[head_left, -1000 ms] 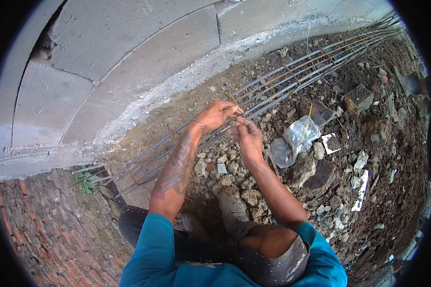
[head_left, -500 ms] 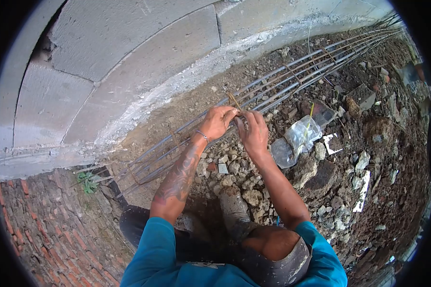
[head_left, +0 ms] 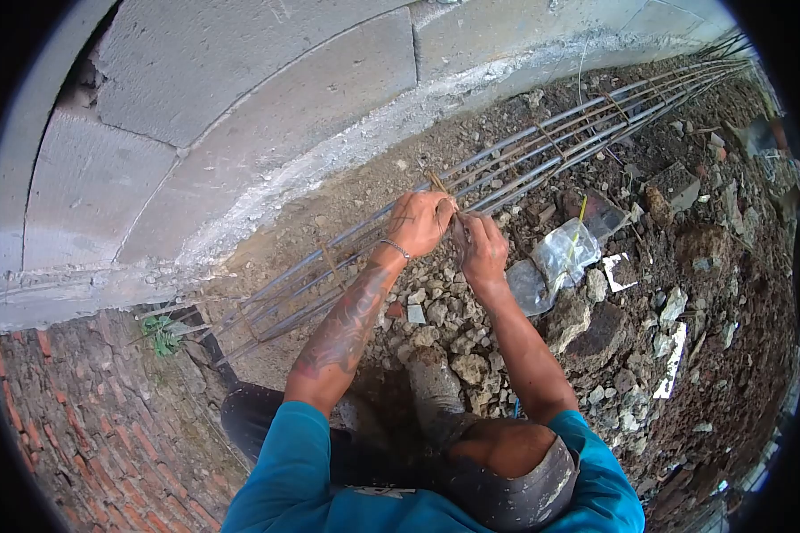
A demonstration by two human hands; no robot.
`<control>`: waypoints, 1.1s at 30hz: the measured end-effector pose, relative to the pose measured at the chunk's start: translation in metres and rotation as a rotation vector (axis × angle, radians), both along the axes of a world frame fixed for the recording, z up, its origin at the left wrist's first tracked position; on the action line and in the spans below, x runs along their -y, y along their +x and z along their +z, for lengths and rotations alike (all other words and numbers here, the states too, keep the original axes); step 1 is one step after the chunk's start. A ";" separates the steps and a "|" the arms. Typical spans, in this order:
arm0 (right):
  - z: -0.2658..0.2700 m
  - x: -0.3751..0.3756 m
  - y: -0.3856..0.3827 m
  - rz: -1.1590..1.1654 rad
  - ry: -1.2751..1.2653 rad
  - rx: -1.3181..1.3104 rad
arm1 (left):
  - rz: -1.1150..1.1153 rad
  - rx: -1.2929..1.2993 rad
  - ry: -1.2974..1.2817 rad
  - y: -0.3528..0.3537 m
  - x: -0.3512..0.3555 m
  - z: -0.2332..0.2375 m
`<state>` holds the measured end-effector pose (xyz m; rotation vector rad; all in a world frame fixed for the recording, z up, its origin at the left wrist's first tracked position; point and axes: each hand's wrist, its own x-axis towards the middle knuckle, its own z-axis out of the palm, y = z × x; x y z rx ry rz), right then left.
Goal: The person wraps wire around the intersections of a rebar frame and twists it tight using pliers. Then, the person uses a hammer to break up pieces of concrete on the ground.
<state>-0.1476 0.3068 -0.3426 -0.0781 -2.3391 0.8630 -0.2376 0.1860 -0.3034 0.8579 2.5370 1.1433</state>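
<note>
A long rebar cage [head_left: 549, 169] of thin steel bars runs diagonally over the ground, with rusty square stirrups around its bars. My left hand [head_left: 420, 222] is closed over its middle, thumb and fingers pinched together. Close beside it, my right hand [head_left: 483, 249] is also closed, its fingertips meeting the left hand's at the bars. Rusty brown strands, perhaps wire or a stirrup end [head_left: 436, 181], stick up just beyond my left fingers. Whatever is between my fingertips is too small and covered to make out.
A grey block wall [head_left: 284, 115] rises along the far side. A clear plastic bag [head_left: 564, 253] lies right of my right hand, among rubble [head_left: 453, 324] and dark soil. Red brickwork [head_left: 107, 417] is at lower left, near a small green plant [head_left: 160, 336]. My knee [head_left: 507, 449] is bent below.
Both hands have shifted slightly right along the bars. My left hand has turned, with its fingers curled more tightly, and my right fingers have drawn in closer together.
</note>
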 end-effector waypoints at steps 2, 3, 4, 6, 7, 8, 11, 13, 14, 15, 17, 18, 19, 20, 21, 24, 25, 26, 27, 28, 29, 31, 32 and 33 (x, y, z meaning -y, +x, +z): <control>-0.002 0.000 0.001 0.008 0.003 -0.012 | 0.006 0.014 0.017 0.001 -0.001 0.000; -0.001 -0.001 0.001 0.013 -0.002 -0.028 | 0.012 0.025 0.036 0.001 -0.001 -0.002; -0.001 -0.001 0.001 0.018 -0.005 -0.045 | 0.013 0.029 0.035 0.002 0.000 -0.004; -0.004 0.000 0.001 0.015 -0.033 -0.051 | 0.027 0.132 0.128 0.001 0.001 -0.007; -0.006 -0.001 0.002 0.009 -0.060 -0.054 | 0.028 0.132 0.131 0.004 0.002 -0.009; -0.009 -0.001 0.002 0.010 -0.057 -0.052 | 0.044 0.110 0.153 0.008 0.005 -0.012; -0.011 -0.001 0.002 -0.017 -0.125 -0.080 | 0.026 0.053 0.142 0.018 0.015 -0.009; -0.011 -0.002 0.003 0.000 -0.192 -0.073 | 0.000 0.020 0.106 0.023 0.019 -0.008; -0.013 -0.002 0.002 0.003 -0.193 -0.071 | -0.015 0.002 0.115 0.025 0.021 -0.008; -0.014 -0.002 0.001 0.008 -0.181 -0.080 | -0.031 -0.018 0.124 0.025 0.023 -0.009; -0.015 -0.006 0.002 0.015 -0.166 -0.087 | -0.055 -0.107 0.183 0.029 0.026 -0.014; -0.014 -0.008 0.002 0.030 -0.166 -0.069 | -0.083 -0.197 0.243 0.030 0.026 -0.014; -0.012 -0.009 0.002 0.047 -0.165 -0.052 | -0.083 -0.196 0.244 0.030 0.027 -0.014; -0.011 -0.010 0.002 0.047 -0.165 -0.048 | -0.115 -0.222 0.186 0.029 0.029 -0.015; -0.010 -0.011 0.000 0.086 -0.166 -0.039 | -0.146 -0.248 0.130 0.029 0.031 -0.014; -0.009 -0.018 -0.002 0.136 -0.145 -0.015 | -0.234 -0.394 0.103 0.023 0.037 -0.018; -0.004 -0.019 -0.002 0.174 -0.165 0.009 | -0.249 -0.416 -0.007 0.023 0.039 -0.016; 0.003 -0.022 -0.001 0.210 -0.191 0.037 | -0.269 -0.432 -0.118 0.025 0.042 -0.007; 0.004 -0.029 -0.004 0.263 -0.169 0.052 | -0.246 -0.457 -0.155 0.029 0.045 0.004; 0.006 -0.033 -0.005 0.315 -0.150 0.053 | -0.237 -0.426 -0.188 0.033 0.048 0.013; 0.013 -0.039 0.005 0.310 -0.151 0.074 | -0.227 -0.397 -0.225 0.038 0.050 0.017; 0.031 -0.059 0.025 0.000 -0.171 0.408 | -0.177 -0.222 -0.140 0.046 0.055 0.012; 0.036 -0.064 0.046 -0.060 -0.112 0.466 | -0.121 -0.067 -0.056 0.046 0.055 0.011; 0.039 -0.064 0.076 -0.123 -0.053 0.520 | -0.117 -0.073 -0.047 0.045 0.054 0.013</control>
